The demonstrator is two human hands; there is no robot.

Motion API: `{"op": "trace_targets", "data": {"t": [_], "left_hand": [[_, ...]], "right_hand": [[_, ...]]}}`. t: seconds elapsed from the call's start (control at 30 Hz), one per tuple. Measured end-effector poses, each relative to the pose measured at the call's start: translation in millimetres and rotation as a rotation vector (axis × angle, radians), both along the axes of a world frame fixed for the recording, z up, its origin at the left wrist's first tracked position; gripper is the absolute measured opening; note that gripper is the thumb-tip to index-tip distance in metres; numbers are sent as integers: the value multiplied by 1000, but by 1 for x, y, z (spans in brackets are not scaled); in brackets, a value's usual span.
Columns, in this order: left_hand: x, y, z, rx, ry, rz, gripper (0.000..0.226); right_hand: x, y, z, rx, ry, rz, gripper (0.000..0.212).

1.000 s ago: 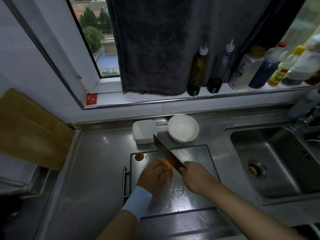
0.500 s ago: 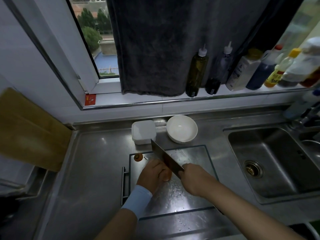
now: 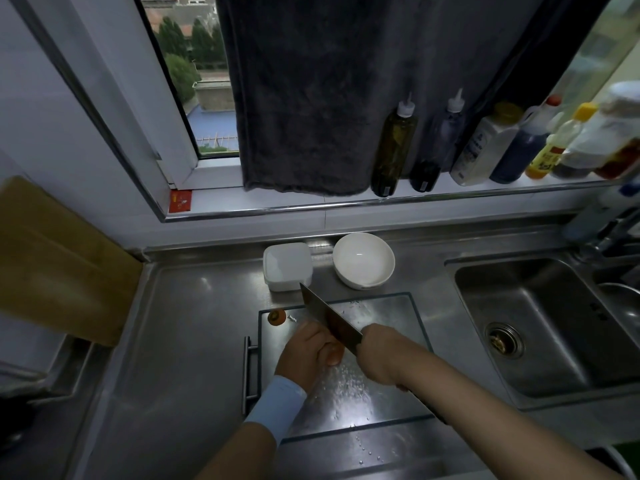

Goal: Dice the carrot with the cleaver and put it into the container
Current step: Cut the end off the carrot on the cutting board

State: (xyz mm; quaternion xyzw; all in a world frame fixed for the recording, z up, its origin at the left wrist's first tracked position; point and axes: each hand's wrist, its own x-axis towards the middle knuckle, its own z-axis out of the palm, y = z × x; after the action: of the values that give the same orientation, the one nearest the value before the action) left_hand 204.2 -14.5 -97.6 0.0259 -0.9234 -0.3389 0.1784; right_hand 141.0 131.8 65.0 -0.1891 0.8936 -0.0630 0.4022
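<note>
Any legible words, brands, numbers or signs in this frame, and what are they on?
None can be read.
white bottle: dark label print, too blurred.
yellow-capped bottle: red label print, too blurred.
red sticker: white marks, too small.

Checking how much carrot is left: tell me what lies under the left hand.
Only an orange end of the carrot shows under the left hand, beside the cleaver blade, on the wet steel board. The hand covers the rest, so its length cannot be told.
</note>
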Motion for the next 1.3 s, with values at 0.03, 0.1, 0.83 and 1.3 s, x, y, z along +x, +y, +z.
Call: {"op": "trace_targets", "data": {"t": [0.03, 0.1, 0.83, 1.3], "left_hand": [[0, 0, 0, 10, -4, 6, 11], [0, 0, -1, 9, -16, 11, 12], [7, 8, 18, 170, -52, 89, 8], [7, 11, 28, 300, -103, 111, 7]], "right_hand": [[0, -2, 3, 9, -1, 0, 32], [0, -4, 9, 27, -5, 3, 31], [-7, -26, 27, 101, -108, -73, 17], [-14, -37, 19, 140, -124, -66, 25]]}}
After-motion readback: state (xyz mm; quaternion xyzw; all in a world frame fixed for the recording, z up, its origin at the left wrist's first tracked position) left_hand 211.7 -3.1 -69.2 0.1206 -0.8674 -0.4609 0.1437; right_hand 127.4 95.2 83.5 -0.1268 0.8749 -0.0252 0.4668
